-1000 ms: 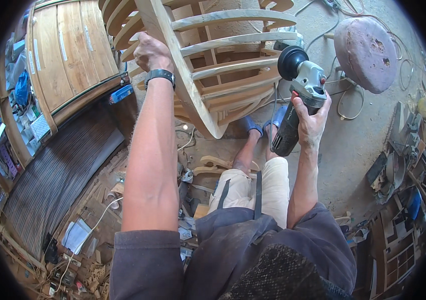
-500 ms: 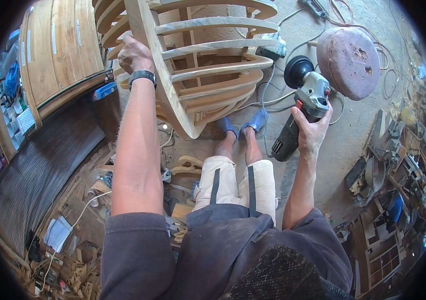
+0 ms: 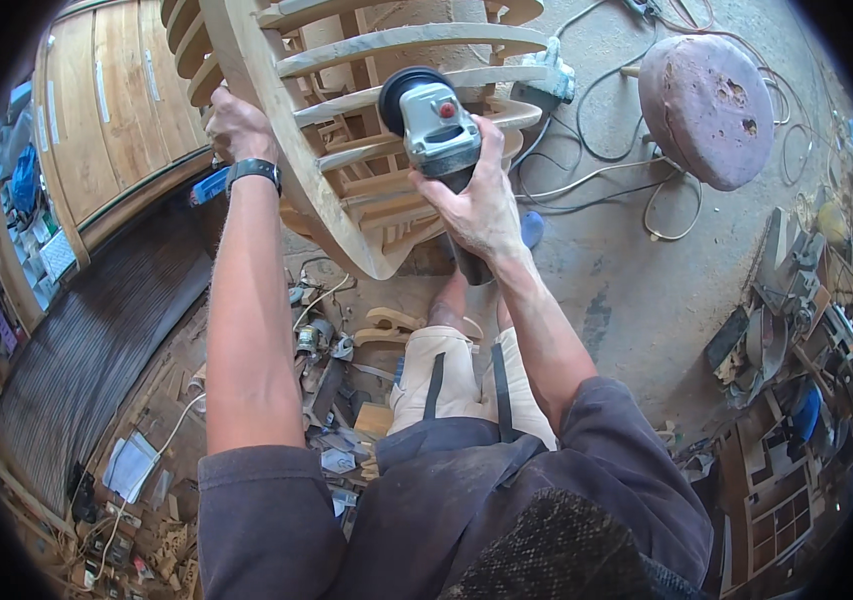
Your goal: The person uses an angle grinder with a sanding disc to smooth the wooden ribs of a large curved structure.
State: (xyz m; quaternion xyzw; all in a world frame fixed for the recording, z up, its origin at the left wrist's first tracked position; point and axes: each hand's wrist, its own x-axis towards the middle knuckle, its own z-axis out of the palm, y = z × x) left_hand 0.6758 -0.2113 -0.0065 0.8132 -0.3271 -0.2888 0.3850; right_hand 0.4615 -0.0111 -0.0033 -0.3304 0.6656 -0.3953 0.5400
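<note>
A wooden slatted frame (image 3: 356,240) with curved ribs stands ahead of me, its thick pale rail slanting down toward my feet. My left hand (image 3: 238,125), with a watch on its wrist, is closed round the outer left edge of this frame. In my right hand (image 3: 481,205) is an angle grinder (image 3: 441,130), grey at the head and black along the body. The grinder's round black pad (image 3: 408,88) points away from me, in front of the ribs. Whether the pad touches the wood I cannot tell. Part of the grinder's body is hidden by my fingers.
A round stool with a worn pinkish seat (image 3: 706,110) stands at the right. Another power tool (image 3: 551,75) lies beyond the frame, among cables on the floor. Wooden panelled furniture (image 3: 116,80) is at the left. Scrap wood and tools (image 3: 796,300) are heaped at right and lower left.
My right hand has carried the grinder left, from beside the stool to in front of the ribs. My left hand has stayed on the frame, and the view has shifted slightly.
</note>
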